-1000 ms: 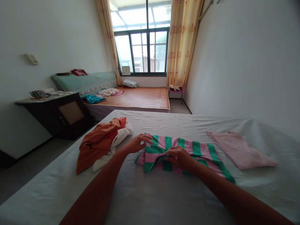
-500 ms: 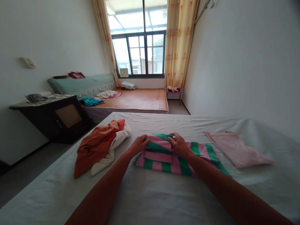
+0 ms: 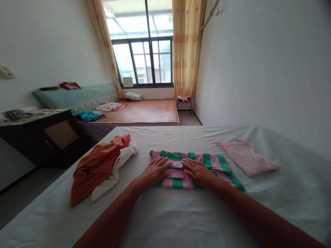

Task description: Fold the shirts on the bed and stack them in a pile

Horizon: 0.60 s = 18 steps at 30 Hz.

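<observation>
A pink-and-green striped garment [image 3: 209, 162] lies partly folded on the white sheet [image 3: 178, 217] in front of me. Flat on the left part of its folded section rests my left hand [image 3: 155, 171], fingers stretched out. My right hand [image 3: 198, 171] also lies flat on it, close beside the left, with its fingers extended. Neither hand grips the cloth. Between and beyond the fingertips, a green and pink folded flap shows; the palms hide part of the garment.
An orange garment [image 3: 95, 165] and a white cloth [image 3: 124, 158] lie in a loose heap on the left. Folded pink clothing [image 3: 248, 158] is at the right. Beyond stand a dark cabinet [image 3: 62, 134], a bed with a woven mat [image 3: 152, 110] and a small stool [image 3: 184, 101].
Both hands have let go of the lifted folded edge and now press flat on the garment. The folded flap has come down onto the striped cloth. The view has shifted slightly right.
</observation>
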Each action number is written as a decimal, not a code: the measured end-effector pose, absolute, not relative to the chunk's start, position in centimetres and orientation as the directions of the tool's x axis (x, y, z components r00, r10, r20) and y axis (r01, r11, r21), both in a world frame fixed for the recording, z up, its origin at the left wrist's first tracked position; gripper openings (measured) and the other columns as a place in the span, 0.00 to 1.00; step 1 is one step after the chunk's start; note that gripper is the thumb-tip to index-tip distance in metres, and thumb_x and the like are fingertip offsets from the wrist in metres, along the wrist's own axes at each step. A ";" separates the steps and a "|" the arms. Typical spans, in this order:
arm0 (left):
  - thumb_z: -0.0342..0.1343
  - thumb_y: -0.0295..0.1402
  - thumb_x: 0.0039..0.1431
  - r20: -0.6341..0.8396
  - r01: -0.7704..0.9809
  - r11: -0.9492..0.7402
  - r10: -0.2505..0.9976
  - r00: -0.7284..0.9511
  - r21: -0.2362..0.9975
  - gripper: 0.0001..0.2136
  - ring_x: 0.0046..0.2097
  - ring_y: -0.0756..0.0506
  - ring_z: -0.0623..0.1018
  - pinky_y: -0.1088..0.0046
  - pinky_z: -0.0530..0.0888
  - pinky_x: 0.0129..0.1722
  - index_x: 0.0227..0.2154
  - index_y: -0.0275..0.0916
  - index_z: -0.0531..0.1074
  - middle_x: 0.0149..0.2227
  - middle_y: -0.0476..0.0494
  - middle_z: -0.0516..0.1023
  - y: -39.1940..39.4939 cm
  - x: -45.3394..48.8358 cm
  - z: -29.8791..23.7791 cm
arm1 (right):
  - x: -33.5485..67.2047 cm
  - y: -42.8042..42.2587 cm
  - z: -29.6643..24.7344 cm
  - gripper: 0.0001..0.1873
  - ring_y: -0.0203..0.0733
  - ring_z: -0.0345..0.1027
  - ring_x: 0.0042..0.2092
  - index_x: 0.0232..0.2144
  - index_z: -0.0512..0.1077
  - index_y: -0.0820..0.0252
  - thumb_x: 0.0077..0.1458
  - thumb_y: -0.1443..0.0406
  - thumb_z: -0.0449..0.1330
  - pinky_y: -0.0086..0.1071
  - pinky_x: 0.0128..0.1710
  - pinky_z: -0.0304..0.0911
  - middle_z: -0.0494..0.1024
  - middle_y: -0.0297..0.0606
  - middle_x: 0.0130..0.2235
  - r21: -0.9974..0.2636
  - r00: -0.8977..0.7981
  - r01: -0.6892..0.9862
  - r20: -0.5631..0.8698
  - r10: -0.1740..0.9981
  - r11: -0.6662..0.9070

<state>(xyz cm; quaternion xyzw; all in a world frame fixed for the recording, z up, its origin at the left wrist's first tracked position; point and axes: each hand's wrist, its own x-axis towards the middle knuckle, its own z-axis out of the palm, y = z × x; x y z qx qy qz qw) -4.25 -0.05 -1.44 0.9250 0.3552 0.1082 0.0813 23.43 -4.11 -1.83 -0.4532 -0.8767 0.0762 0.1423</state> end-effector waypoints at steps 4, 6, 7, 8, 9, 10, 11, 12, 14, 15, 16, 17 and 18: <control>0.45 0.44 0.64 0.122 0.636 -0.736 0.671 0.732 0.229 0.22 0.65 0.36 0.55 0.52 0.53 0.62 0.60 0.55 0.58 0.66 0.45 0.54 0.0 -4.4 -1.3 | 30.1 -4.9 -1.4 0.22 0.45 0.58 0.60 0.53 0.69 0.56 0.64 0.57 0.44 0.44 0.59 0.53 0.71 0.40 0.56 -0.260 -0.382 0.868 0.195 0.904 0.423; 0.46 0.42 0.64 0.142 0.647 -0.729 0.681 0.718 0.224 0.21 0.64 0.37 0.57 0.51 0.54 0.61 0.59 0.55 0.60 0.65 0.44 0.57 0.0 -4.2 -1.2 | 33.1 -5.3 -0.7 0.20 0.47 0.63 0.56 0.50 0.72 0.56 0.61 0.56 0.49 0.44 0.55 0.58 0.74 0.42 0.52 -0.257 -0.260 0.913 0.227 0.939 0.316; 0.47 0.41 0.64 0.159 0.655 -0.724 0.688 0.708 0.217 0.20 0.64 0.37 0.58 0.51 0.55 0.61 0.59 0.55 0.62 0.64 0.44 0.59 0.0 -4.0 -1.2 | 34.3 -5.5 -0.4 0.20 0.48 0.65 0.54 0.48 0.73 0.56 0.58 0.55 0.53 0.43 0.54 0.59 0.75 0.43 0.50 -0.254 -0.221 0.926 0.233 0.947 0.279; 0.47 0.40 0.64 0.181 0.662 -0.719 0.694 0.697 0.210 0.19 0.63 0.38 0.60 0.51 0.55 0.61 0.58 0.55 0.63 0.63 0.44 0.61 0.0 -3.8 -1.2 | 35.2 -5.7 -0.1 0.20 0.49 0.65 0.52 0.47 0.73 0.55 0.56 0.55 0.55 0.43 0.52 0.61 0.75 0.42 0.49 -0.250 -0.201 0.933 0.226 0.953 0.257; 0.47 0.38 0.64 0.203 0.668 -0.715 0.699 0.686 0.204 0.19 0.62 0.39 0.61 0.52 0.55 0.61 0.57 0.54 0.64 0.61 0.45 0.64 -0.1 -3.6 -1.1 | 36.0 -6.0 0.1 0.19 0.49 0.66 0.51 0.46 0.74 0.53 0.54 0.55 0.57 0.42 0.50 0.62 0.76 0.41 0.48 -0.249 -0.204 0.935 0.206 0.957 0.253; 0.47 0.37 0.64 0.225 0.672 -0.712 0.702 0.676 0.202 0.18 0.61 0.40 0.63 0.53 0.55 0.61 0.56 0.54 0.66 0.60 0.45 0.66 -0.1 -3.4 -1.0 | 36.5 -6.2 0.3 0.17 0.48 0.67 0.50 0.44 0.75 0.52 0.53 0.55 0.58 0.41 0.48 0.63 0.76 0.40 0.47 -0.249 -0.216 0.934 0.182 0.959 0.257; 0.47 0.37 0.64 0.242 0.671 -0.713 0.701 0.671 0.204 0.17 0.60 0.40 0.64 0.54 0.56 0.61 0.55 0.53 0.67 0.58 0.45 0.68 -0.2 -3.3 -0.9 | 36.8 -6.4 0.4 0.15 0.48 0.68 0.48 0.42 0.76 0.51 0.53 0.57 0.58 0.40 0.47 0.63 0.77 0.39 0.45 -0.249 -0.220 0.934 0.167 0.961 0.257; 0.47 0.36 0.64 0.255 0.667 -0.715 0.698 0.669 0.208 0.17 0.59 0.41 0.65 0.55 0.57 0.61 0.54 0.52 0.69 0.57 0.45 0.70 -0.3 -3.2 -0.7 | 37.0 -6.6 0.5 0.13 0.47 0.68 0.47 0.39 0.77 0.51 0.53 0.60 0.57 0.40 0.47 0.62 0.78 0.38 0.43 -0.248 -0.211 0.936 0.169 0.963 0.248; 0.47 0.35 0.64 0.268 0.657 -0.723 0.690 0.672 0.215 0.16 0.58 0.42 0.67 0.57 0.59 0.60 0.52 0.51 0.71 0.55 0.45 0.71 -0.4 -3.1 0.0 | 37.5 -6.9 0.4 0.13 0.47 0.68 0.47 0.37 0.78 0.50 0.53 0.64 0.55 0.40 0.48 0.61 0.79 0.38 0.42 -0.251 -0.172 0.943 0.196 0.966 0.218; 0.47 0.34 0.64 0.266 0.651 -0.728 0.685 0.679 0.214 0.16 0.57 0.42 0.68 0.58 0.59 0.59 0.51 0.51 0.72 0.55 0.45 0.72 -0.5 -3.1 0.3 | 37.7 -7.0 0.4 0.13 0.47 0.68 0.48 0.36 0.79 0.50 0.52 0.64 0.55 0.41 0.49 0.61 0.79 0.37 0.41 -0.259 -0.149 0.945 0.205 0.967 0.200; 0.47 0.34 0.64 0.260 0.645 -0.734 0.679 0.687 0.213 0.15 0.56 0.42 0.69 0.58 0.60 0.59 0.51 0.51 0.72 0.54 0.46 0.73 -0.5 -3.2 0.6 | 38.1 -7.1 0.3 0.13 0.48 0.67 0.48 0.36 0.79 0.50 0.51 0.65 0.55 0.41 0.50 0.60 0.79 0.37 0.41 -0.275 -0.132 0.943 0.207 0.969 0.187; 0.47 0.34 0.64 0.254 0.640 -0.739 0.674 0.694 0.211 0.15 0.55 0.42 0.69 0.59 0.61 0.58 0.50 0.51 0.73 0.53 0.46 0.73 -0.6 -3.2 0.9 | 38.5 -7.2 0.1 0.13 0.48 0.67 0.49 0.35 0.79 0.50 0.51 0.64 0.55 0.41 0.50 0.60 0.79 0.37 0.41 -0.303 -0.131 0.934 0.197 0.972 0.188; 0.47 0.34 0.64 0.249 0.638 -0.741 0.671 0.698 0.210 0.15 0.55 0.42 0.69 0.59 0.61 0.57 0.50 0.51 0.73 0.53 0.46 0.73 -0.6 -3.2 1.1 | 38.9 -7.3 -0.1 0.14 0.48 0.67 0.49 0.36 0.79 0.50 0.51 0.63 0.55 0.40 0.50 0.61 0.79 0.38 0.42 -0.341 -0.142 0.919 0.181 0.973 0.197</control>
